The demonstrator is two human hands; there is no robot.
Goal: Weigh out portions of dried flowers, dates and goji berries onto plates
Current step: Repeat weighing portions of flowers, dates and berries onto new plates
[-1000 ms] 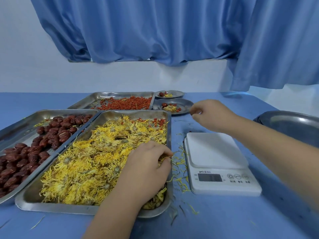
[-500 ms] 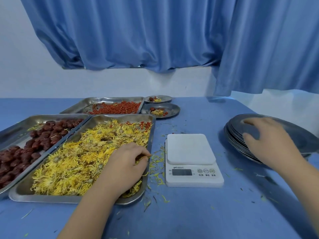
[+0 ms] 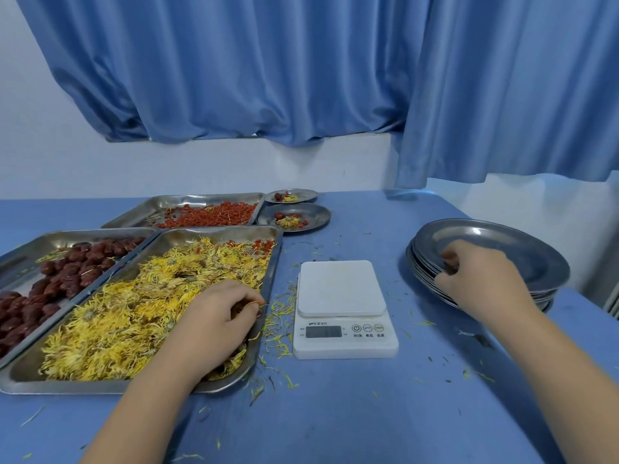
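My left hand (image 3: 217, 319) lies in the steel tray (image 3: 264, 296) of yellow dried flowers (image 3: 117, 316), fingers curled into the petals at the tray's right side. My right hand (image 3: 482, 279) grips the near rim of the top plate of a stack of steel plates (image 3: 522, 259) at the right. Between them stands a white kitchen scale (image 3: 341, 286) with a bare platform. A tray of dark red dates (image 3: 63, 276) sits at the left, a tray of goji berries (image 3: 207, 214) behind. Two filled plates, one nearer (image 3: 315, 214) and one farther (image 3: 306, 194), stand behind the scale.
Loose yellow petals (image 3: 281, 316) are scattered on the blue table (image 3: 351, 413) around the scale and the tray's edge. A blue curtain (image 3: 301, 78) hangs behind the table against a white wall. The table's right edge runs just beyond the plate stack.
My right hand swung from the filled plates at the back to the plate stack and now curls onto its near rim. My left hand stayed in the flowers.
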